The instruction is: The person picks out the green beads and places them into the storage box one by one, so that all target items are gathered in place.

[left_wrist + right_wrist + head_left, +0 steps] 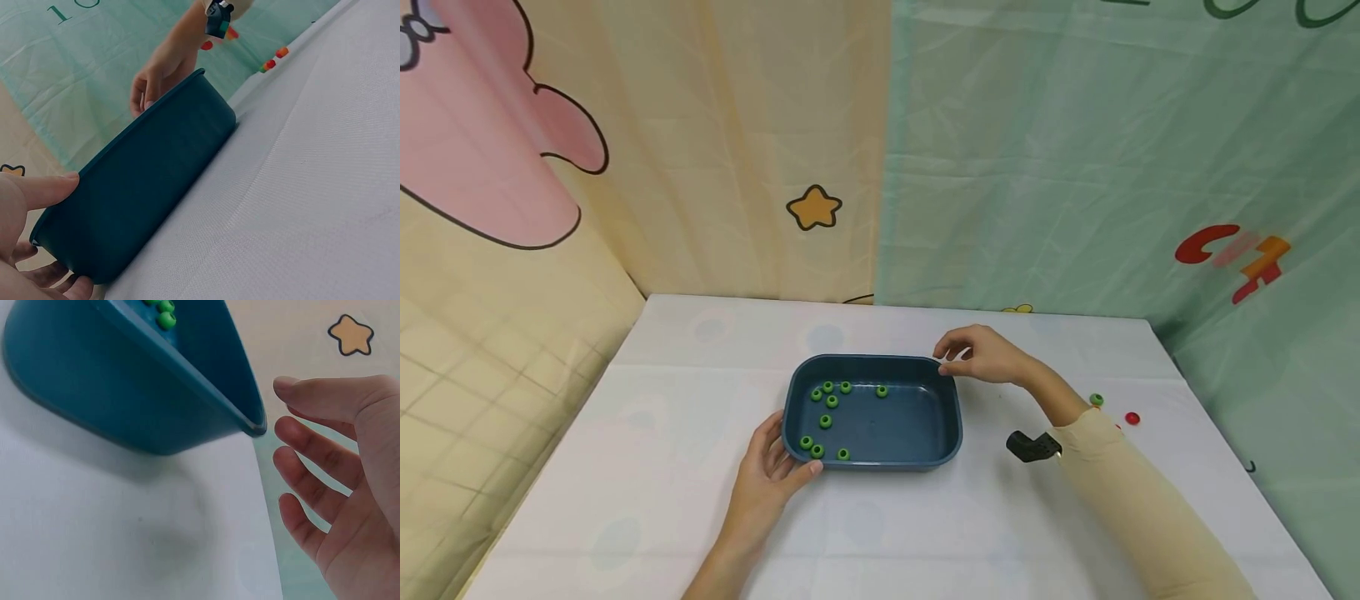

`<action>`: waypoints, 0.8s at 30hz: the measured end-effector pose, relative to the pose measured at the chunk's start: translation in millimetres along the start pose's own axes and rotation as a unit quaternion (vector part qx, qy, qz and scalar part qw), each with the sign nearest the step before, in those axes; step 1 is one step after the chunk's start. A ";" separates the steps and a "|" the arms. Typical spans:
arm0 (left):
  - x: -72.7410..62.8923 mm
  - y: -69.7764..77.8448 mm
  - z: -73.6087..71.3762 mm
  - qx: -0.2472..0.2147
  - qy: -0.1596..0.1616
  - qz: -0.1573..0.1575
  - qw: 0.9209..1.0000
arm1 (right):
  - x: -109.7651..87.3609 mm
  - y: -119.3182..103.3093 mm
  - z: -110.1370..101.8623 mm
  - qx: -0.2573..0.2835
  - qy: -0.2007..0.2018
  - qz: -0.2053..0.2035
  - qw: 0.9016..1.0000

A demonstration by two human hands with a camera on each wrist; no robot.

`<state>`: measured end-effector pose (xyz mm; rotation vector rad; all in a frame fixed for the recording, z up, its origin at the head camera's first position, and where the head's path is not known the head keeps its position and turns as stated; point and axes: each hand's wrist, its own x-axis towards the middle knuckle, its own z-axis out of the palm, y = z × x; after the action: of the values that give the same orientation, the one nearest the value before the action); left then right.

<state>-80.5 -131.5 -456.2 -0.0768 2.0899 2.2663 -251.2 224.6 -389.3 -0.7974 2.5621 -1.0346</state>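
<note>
A dark blue rectangular plastic tray [917, 425] stands on the table with several small green beads [832, 402] in it, mostly toward its left side. My left hand [767, 475] grips the tray's front left corner, thumb [53, 189] against the front wall near the rim and fingers around the left end. Beside the back right corner is my right hand [988, 354], its fingers loosely bent. In the right wrist view, a gap shows between those fingertips [289, 429] and the tray's corner, and the hand holds nothing.
A green bead [1097, 399] and a red bead [1132, 418] lie on the white-covered table [700, 533], right of the tray near my sleeve, which partly hides others. A black wrist camera [1032, 447] juts from the right sleeve. Printed curtains [1037, 167] hang behind the table.
</note>
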 end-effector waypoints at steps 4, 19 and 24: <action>0.8 -0.8 -0.3 0.003 0.001 -0.001 1.000 | -10.0 7.3 -6.5 0.003 0.015 0.007 1.000; 0.4 1.4 0.8 0.001 0.001 -0.005 1.000 | -58.0 37.0 -33.4 -0.013 0.057 0.059 0.996; -0.8 1.3 0.6 0.006 0.002 -0.009 1.000 | -72.5 44.5 -42.5 -0.020 0.066 0.070 0.995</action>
<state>-79.7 -131.0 -454.9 -0.0995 2.0963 2.2467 -227.9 316.7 -387.6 -0.5668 2.7121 -1.0271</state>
